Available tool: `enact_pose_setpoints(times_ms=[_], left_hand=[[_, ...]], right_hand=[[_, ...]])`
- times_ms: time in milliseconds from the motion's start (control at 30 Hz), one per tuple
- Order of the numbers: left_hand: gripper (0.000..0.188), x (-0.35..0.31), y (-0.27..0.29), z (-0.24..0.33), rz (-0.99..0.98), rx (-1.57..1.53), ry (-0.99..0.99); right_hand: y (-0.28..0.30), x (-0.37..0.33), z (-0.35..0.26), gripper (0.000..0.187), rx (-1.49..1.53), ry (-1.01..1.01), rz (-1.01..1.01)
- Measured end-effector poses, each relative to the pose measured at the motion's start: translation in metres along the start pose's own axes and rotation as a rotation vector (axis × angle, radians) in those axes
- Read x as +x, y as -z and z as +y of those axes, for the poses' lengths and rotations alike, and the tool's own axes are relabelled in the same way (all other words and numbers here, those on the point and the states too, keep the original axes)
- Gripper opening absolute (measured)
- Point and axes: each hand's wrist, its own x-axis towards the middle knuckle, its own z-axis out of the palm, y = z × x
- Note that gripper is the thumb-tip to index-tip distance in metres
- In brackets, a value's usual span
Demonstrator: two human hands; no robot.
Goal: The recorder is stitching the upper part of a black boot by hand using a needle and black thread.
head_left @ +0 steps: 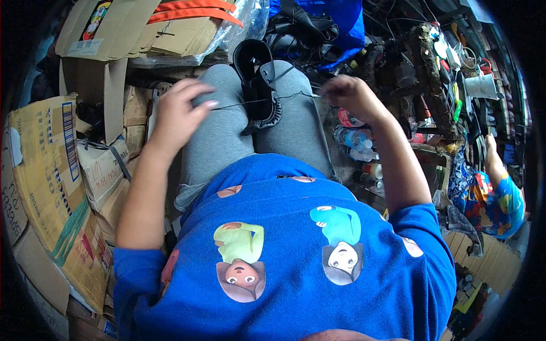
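A black shoe (262,101) with a gathered, puckered toe lies between my grey-trousered thighs, its toe end toward me. A thin dark thread (232,106) passes across the shoe and stretches out to both sides. On the left, my left hand (183,109) is closed, with one end of the thread between thumb and fingers. My right hand (348,96) is raised at the right of my knee, its fingers bent together at the other thread end. That hand is somewhat blurred, and whether it also holds a needle cannot be made out. Both hands are apart from the shoe.
Cardboard boxes (48,170) are stacked at my left. Ahead lie flattened cardboard (187,42) with orange strips and a blue bag (347,25) beside black pieces. Plastic bottles (357,139) stand right of my leg. Another person in a colourful shirt (506,207) is at far right.
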Motion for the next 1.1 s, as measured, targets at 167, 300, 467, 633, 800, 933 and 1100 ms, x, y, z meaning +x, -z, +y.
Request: enact_pose_setpoints(times_ms=[167, 300, 467, 633, 800, 933, 1100], left_hand=[[0.046, 0.057, -0.067, 0.014, -0.099, -0.284, -0.047], [0.042, 0.082, -0.070, 0.014, -0.415, -0.168, 0.018], [0.032, 0.086, -0.082, -0.001, -0.641, -0.359, 0.125], [0.023, 0.081, -0.084, -0.004, -0.635, -0.640, 0.172], [0.024, 0.082, -0.075, -0.003, -0.687, -0.540, 0.114], [0.029, 0.086, -0.072, -0.008, -0.784, -0.378, -0.059], [0.031, 0.087, -0.069, -0.007, -0.839, -0.288, -0.133]], right_hand=[[-0.028, 0.049, -0.024, 0.018, -0.109, 0.302, -0.051], [-0.031, 0.059, -0.013, 0.016, -0.174, 0.363, -0.083], [-0.031, 0.061, -0.015, 0.017, -0.228, 0.387, -0.140], [-0.036, 0.060, -0.008, 0.016, -0.183, 0.491, -0.136], [-0.050, 0.040, -0.007, 0.016, -0.101, 0.381, -0.045], [-0.056, 0.028, -0.011, 0.021, -0.136, 0.389, 0.040], [-0.056, 0.025, -0.016, 0.025, -0.287, 0.479, 0.051]])
